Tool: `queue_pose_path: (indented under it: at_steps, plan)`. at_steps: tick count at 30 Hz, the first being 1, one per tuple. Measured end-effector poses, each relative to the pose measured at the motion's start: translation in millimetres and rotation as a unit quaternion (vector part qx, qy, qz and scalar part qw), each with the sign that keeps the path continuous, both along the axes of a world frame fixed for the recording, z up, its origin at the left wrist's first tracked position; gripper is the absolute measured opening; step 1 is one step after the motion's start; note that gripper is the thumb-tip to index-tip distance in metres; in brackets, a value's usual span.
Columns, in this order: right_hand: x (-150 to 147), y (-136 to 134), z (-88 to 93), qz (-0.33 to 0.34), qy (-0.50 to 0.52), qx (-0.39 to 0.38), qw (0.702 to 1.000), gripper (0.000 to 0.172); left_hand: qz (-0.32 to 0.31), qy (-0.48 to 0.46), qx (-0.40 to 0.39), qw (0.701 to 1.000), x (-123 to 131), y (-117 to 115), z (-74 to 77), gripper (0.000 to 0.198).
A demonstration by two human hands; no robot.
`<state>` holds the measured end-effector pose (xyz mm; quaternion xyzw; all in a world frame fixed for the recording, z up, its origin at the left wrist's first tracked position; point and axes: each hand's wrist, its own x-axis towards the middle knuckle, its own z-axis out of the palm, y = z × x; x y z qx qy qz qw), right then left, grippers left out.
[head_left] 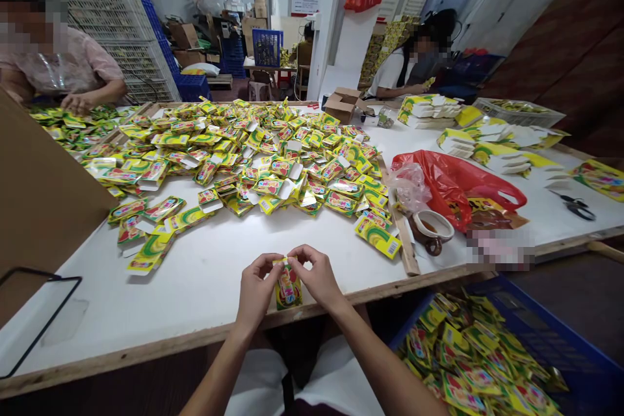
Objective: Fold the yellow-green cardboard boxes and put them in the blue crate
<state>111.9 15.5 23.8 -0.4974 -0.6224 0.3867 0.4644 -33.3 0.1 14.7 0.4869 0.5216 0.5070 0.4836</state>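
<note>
A small yellow-green printed box stands upright at the table's front edge, its top end between my two hands. My left hand pinches the top left corner with thumb and finger. On the other top corner, my right hand pinches in the same way. My fingers partly hide the box's top flap. Beyond my hands lies a large heap of similar small boxes, many with white end flaps standing open. One loose box rests to the right, by a wooden strip.
At right are a brown mug, a red plastic bag and scissors. A blue crate full of boxes sits low at right. A cardboard sheet and black wire frame flank the left. Two people work across the table.
</note>
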Motion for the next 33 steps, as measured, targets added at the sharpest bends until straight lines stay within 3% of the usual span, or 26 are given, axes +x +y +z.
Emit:
queue_pose_path:
  at_steps: [7,10,12,14,18,20,23,25,29,31,33]
  plan:
    - [-0.6,-5.3,-15.0,0.049,0.061,-0.026,0.997,0.012,-0.020,0.037,0.039,0.998,-3.7,-7.7,-4.5,0.018]
    - [6.2,-9.8,-7.3,0.029,0.048,-0.017,0.998,0.012,-0.038,0.079,0.068,0.994,-5.3,-6.9,-1.8,0.018]
    - [33.1,-19.1,8.4,-0.028,0.003,-0.006,1.000,0.015,-0.039,0.118,0.082,0.989,-7.8,1.7,0.6,0.020]
    - [81.5,-34.9,27.6,-0.098,-0.081,-0.016,0.992,0.019,-0.021,0.171,0.100,0.980,-11.1,20.0,1.9,0.023]
    - [186.2,-72.6,53.8,-0.160,-0.305,-0.078,0.936,0.021,0.049,0.282,0.146,0.947,-13.7,82.2,1.2,0.040]
    - [204.7,-85.0,56.7,-0.172,-0.329,-0.075,0.925,0.023,0.074,0.299,0.141,0.941,-11.8,114.9,1.9,0.049]
    - [178.1,-87.9,51.7,-0.118,-0.262,-0.080,0.955,0.023,0.082,0.279,0.130,0.948,-10.7,143.2,5.8,0.044]
    - [142.5,-80.1,44.3,-0.065,-0.203,-0.084,0.973,0.021,0.080,0.258,0.124,0.955,-13.3,141.4,7.2,0.037]
    - [78.9,-50.8,21.8,-0.060,-0.083,-0.057,0.993,0.017,0.035,0.187,0.088,0.978,-16.7,95.0,0.9,0.032]
    - [55.0,-34.0,8.0,-0.066,-0.005,-0.043,0.997,0.018,-0.019,0.060,0.032,0.997,-11.8,62.4,-4.5,0.036]
    - [34.5,-19.6,-4.5,-0.054,0.080,-0.034,0.995,0.025,-0.066,-0.070,-0.030,0.995,-3.3,32.8,-8.6,0.040]
